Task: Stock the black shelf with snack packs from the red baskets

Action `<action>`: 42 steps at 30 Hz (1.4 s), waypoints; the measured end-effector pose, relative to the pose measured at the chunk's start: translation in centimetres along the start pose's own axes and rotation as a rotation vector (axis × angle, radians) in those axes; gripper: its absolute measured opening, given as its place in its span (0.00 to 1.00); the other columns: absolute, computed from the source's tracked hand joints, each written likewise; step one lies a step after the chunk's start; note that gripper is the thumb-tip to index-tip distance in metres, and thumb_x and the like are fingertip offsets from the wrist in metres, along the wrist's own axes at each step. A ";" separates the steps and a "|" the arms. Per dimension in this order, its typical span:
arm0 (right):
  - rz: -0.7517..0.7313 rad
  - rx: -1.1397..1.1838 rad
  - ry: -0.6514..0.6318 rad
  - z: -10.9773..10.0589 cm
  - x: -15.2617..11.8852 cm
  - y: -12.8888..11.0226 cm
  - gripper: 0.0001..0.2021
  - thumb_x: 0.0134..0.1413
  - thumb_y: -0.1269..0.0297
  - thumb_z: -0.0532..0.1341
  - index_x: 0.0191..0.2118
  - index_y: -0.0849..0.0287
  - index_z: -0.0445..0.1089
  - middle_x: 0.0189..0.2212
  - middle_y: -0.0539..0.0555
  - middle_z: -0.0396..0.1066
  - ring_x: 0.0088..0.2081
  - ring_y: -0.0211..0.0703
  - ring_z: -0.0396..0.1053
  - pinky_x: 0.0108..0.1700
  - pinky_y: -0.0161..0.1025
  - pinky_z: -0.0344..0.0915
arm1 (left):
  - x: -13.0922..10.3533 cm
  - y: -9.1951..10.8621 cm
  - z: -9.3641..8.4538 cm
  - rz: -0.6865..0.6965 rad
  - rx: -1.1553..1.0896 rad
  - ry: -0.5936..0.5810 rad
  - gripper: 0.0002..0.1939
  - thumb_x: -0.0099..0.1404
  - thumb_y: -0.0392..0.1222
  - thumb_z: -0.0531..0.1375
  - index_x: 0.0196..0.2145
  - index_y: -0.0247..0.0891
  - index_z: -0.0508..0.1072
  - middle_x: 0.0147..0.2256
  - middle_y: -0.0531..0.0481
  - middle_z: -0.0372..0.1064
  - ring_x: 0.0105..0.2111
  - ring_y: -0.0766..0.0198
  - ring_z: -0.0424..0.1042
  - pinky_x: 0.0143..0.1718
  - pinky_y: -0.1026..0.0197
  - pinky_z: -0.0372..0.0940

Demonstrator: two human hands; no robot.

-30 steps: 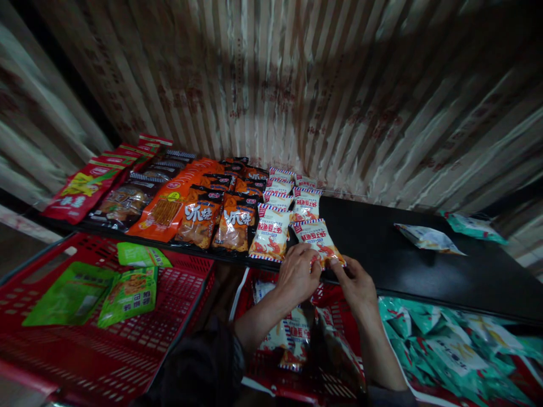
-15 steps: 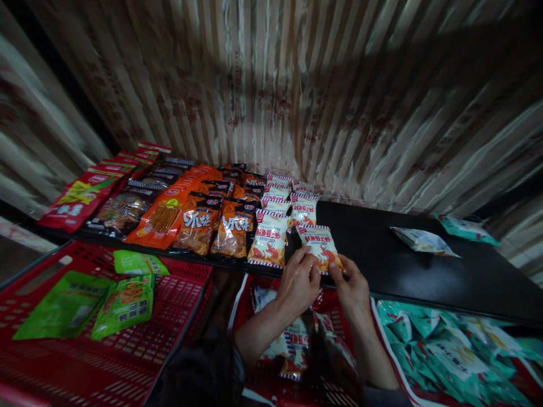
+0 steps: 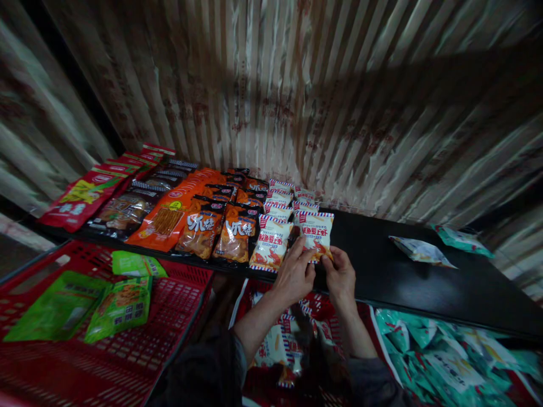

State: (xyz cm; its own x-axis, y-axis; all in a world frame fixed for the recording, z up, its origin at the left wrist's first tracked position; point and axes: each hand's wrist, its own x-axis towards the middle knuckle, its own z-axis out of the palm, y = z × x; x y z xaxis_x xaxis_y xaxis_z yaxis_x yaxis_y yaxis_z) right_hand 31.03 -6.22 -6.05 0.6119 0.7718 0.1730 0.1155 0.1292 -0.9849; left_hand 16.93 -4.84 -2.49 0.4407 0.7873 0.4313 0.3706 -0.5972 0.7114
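Pleated striped covering (image 3: 263, 85), beige and brown with red print, backs the long black shelf (image 3: 373, 254); dim light. Far left below: red basket (image 3: 127, 362) with three green packets (image 3: 121, 305). On the shelf, left to right: red bags (image 3: 80, 198), dark packs (image 3: 127, 206), orange bags (image 3: 165, 217), black-and-orange packs (image 3: 231, 232), then white packets (image 3: 271, 243) in two columns. Left hand (image 3: 292, 271): fingers against the lower-left edge of the front white pack (image 3: 314, 232); can't tell if they pinch it. That pack sits at the front of the right-hand column, overlapping the one behind (shelf contact unclear). Right hand (image 3: 341, 277): clamped on its lower-right corner, thumb in front. Under the hands, a second basket (image 3: 240, 299) holds more white packets, partly shadowed. Farther right on the shelf, a pale pack (image 3: 419, 251) lies flat, teal pack (image 3: 462, 240) beyond; below, a pile of teal packets (image 3: 453, 356).

Versus half a second ago: front white pack slid back and slightly left, closing up on its column; both hands went with it. Everything else on the shelf unchanged.
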 end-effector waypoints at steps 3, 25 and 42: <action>-0.020 0.012 -0.005 0.2 0.9 0.6 0.18 0.42 0.55 0.65 0.41 0.57 0.68 0.37 0.55 0.77 0.41 0.47 0.75 0.47 0.47 0.69 | 0.1 -0.1 0.3 -0.008 -0.003 -0.003 0.22 0.62 0.31 0.55 0.54 0.34 0.70 0.67 0.37 0.51 0.67 0.49 0.51 0.66 0.44 0.55; -0.194 -0.626 -0.121 1.3 1.2 -0.1 0.24 0.55 0.57 0.53 0.55 0.60 0.66 0.49 0.62 0.75 0.47 0.52 0.73 0.50 0.49 0.68 | -0.3 0.6 0.6 -0.182 0.007 -0.133 0.28 0.63 0.30 0.52 0.61 0.27 0.63 0.69 0.33 0.44 0.69 0.46 0.41 0.68 0.44 0.47; -0.355 -0.688 -0.146 1.4 1.3 0.5 0.28 0.58 0.58 0.53 0.63 0.63 0.61 0.58 0.64 0.68 0.57 0.54 0.68 0.57 0.53 0.66 | -0.3 0.2 0.9 -0.176 0.040 -0.139 0.29 0.62 0.28 0.51 0.61 0.24 0.63 0.66 0.30 0.50 0.69 0.46 0.44 0.68 0.44 0.48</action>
State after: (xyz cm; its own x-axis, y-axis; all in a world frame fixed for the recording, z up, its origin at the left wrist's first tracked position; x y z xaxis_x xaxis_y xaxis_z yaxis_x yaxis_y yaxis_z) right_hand 30.77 -4.29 -6.30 0.3445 0.8366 0.4258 0.7720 0.0056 -0.6356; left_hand 17.57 -5.34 -3.01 0.4736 0.8528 0.2202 0.4827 -0.4604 0.7450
